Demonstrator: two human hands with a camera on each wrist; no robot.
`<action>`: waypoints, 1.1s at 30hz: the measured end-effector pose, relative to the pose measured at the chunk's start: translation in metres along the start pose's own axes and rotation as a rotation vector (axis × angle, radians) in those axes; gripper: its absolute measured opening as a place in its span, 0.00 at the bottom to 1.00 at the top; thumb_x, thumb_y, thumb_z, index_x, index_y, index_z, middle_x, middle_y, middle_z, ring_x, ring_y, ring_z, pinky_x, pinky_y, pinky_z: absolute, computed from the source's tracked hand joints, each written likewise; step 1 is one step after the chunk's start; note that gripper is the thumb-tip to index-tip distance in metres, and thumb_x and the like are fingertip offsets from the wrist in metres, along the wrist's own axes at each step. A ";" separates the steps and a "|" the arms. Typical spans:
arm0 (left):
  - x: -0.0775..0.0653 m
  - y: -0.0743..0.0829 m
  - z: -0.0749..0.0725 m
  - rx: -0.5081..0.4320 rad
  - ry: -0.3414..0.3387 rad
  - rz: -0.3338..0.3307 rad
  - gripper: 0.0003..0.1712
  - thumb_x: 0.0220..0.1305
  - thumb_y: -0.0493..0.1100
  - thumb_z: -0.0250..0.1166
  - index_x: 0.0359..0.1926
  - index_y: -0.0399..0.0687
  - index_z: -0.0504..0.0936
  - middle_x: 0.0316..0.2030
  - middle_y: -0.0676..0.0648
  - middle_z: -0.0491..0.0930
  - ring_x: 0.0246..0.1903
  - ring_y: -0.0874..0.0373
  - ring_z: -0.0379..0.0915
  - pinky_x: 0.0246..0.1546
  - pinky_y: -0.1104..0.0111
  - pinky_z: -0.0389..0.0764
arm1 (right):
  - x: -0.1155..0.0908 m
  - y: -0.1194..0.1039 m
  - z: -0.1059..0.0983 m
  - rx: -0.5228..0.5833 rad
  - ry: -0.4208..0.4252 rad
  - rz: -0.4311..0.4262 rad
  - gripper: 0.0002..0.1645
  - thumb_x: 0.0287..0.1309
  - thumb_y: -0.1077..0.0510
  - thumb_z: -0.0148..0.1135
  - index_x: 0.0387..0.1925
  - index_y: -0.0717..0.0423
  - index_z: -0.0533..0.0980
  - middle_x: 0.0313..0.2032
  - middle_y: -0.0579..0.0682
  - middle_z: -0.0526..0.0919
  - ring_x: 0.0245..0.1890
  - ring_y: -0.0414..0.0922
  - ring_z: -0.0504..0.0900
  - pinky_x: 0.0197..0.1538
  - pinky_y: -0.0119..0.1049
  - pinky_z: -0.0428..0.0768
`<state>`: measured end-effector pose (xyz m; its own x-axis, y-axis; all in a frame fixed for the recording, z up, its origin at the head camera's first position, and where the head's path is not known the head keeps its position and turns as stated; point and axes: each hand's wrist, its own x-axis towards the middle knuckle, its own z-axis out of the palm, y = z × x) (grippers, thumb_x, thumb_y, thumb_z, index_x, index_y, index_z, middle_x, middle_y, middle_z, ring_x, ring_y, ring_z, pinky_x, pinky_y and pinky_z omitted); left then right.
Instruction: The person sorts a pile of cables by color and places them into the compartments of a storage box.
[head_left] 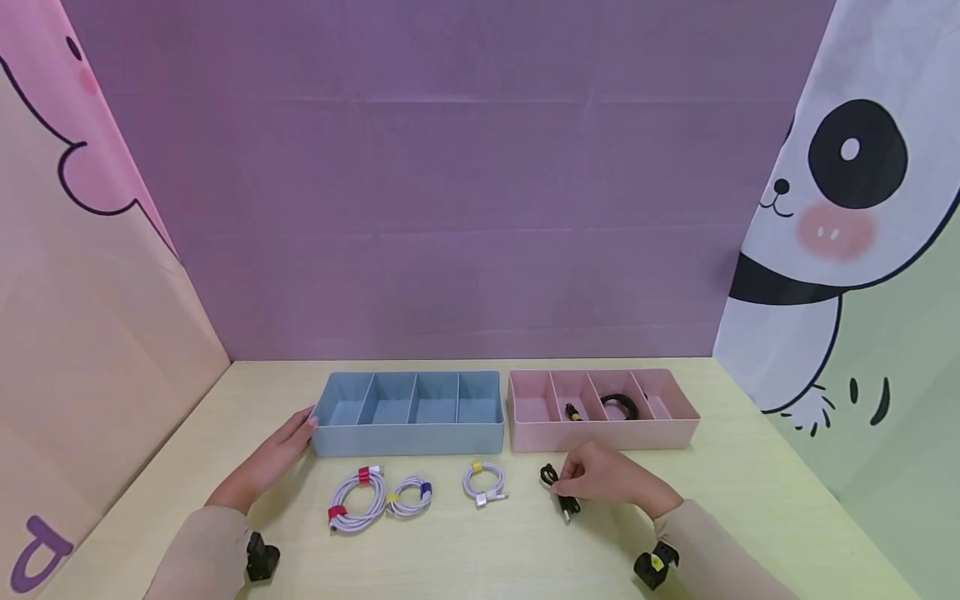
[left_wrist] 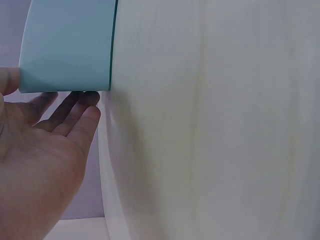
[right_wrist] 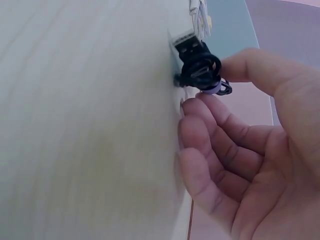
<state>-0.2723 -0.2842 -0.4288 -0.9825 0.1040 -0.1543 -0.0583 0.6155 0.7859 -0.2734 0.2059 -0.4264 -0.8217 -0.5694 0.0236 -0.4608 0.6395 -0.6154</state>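
My left hand (head_left: pixel 275 457) rests against the left end of a blue divided box (head_left: pixel 409 441). In the left wrist view, the thumb touches one edge of the box wall (left_wrist: pixel 70 50) and the relaxed fingers (left_wrist: pixel 86 122) lie at its end. With thumb and index finger, my right hand (head_left: pixel 606 475) pinches a bundled black USB cable (head_left: pixel 567 505) at the table, before a pink divided box (head_left: pixel 600 435). The right wrist view shows the cable's metal USB plug (right_wrist: pixel 185 39) and a purple tie (right_wrist: pixel 212 90) around the bundle.
Three coiled white cables lie before the blue box: a large one with red ties (head_left: pixel 358 502), a small one with a blue tie (head_left: pixel 409 497) and one with a yellow tie (head_left: pixel 483 483). In the pink box are a black coiled cable (head_left: pixel 622 407) and a small black item (head_left: pixel 573 412).
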 end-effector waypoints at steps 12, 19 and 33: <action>-0.001 0.001 0.000 -0.011 -0.005 0.001 0.46 0.78 0.66 0.35 0.79 0.39 0.36 0.76 0.28 0.35 0.73 0.27 0.30 0.67 0.31 0.37 | 0.000 -0.004 -0.003 0.092 -0.004 0.006 0.08 0.58 0.58 0.69 0.24 0.54 0.82 0.19 0.44 0.80 0.18 0.34 0.72 0.22 0.27 0.71; -0.001 0.000 0.000 -0.008 -0.007 0.005 0.46 0.78 0.66 0.34 0.79 0.40 0.36 0.76 0.28 0.35 0.73 0.27 0.30 0.66 0.30 0.37 | -0.002 -0.006 -0.004 0.116 -0.007 0.003 0.06 0.57 0.59 0.69 0.26 0.56 0.83 0.21 0.43 0.81 0.19 0.34 0.73 0.22 0.27 0.73; 0.000 0.001 0.000 -0.016 -0.007 0.010 0.45 0.79 0.65 0.35 0.79 0.39 0.35 0.76 0.28 0.35 0.73 0.27 0.31 0.67 0.32 0.38 | 0.001 -0.005 -0.006 0.079 0.047 -0.045 0.06 0.58 0.60 0.68 0.27 0.55 0.81 0.23 0.40 0.80 0.23 0.35 0.75 0.28 0.29 0.76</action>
<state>-0.2720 -0.2833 -0.4281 -0.9817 0.1156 -0.1510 -0.0517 0.6018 0.7970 -0.2736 0.2051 -0.4189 -0.8164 -0.5706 0.0890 -0.4717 0.5700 -0.6727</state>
